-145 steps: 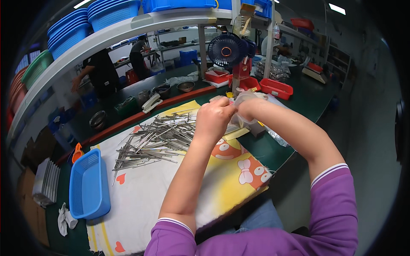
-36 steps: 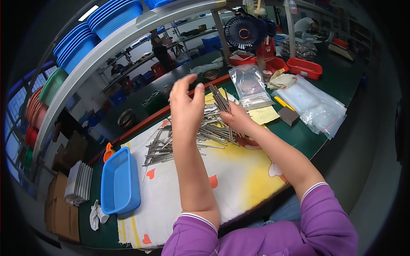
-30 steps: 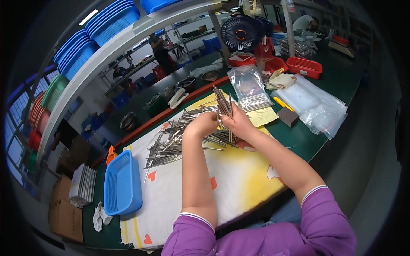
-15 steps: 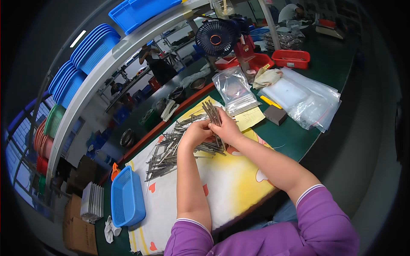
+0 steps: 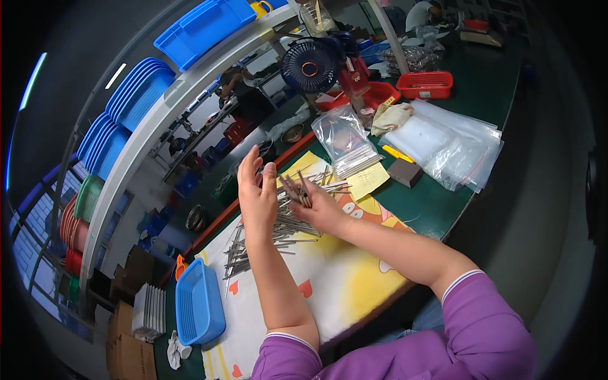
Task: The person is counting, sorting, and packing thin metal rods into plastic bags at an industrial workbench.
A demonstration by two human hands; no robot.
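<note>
My right hand (image 5: 318,208) is closed around a bundle of thin metal rods (image 5: 295,189), whose ends stick out past the fingers; the hand is slightly blurred. To its left my left hand (image 5: 258,193) is raised with the fingers up and apart, holding nothing that I can see. Beneath both hands lies a loose pile of grey metal rods (image 5: 239,252), pointing in various directions. The pile rests on a white and yellow cloth (image 5: 335,285) printed with hearts. Part of the pile is hidden behind my left hand and forearm.
A blue basket (image 5: 200,304) stands left of the cloth, near an orange tool (image 5: 181,266). Beyond the pile are bagged rods (image 5: 354,158), a yellow note (image 5: 368,182), a dark block (image 5: 405,172), a yellow cutter (image 5: 397,153) and plastic bags (image 5: 437,149). A fan (image 5: 310,66) and red trays (image 5: 424,84) stand farther back.
My left hand has come off the rods and opened upward. My right hand keeps the bundle, now lower, tilted and further left. The view has shifted slightly.
</note>
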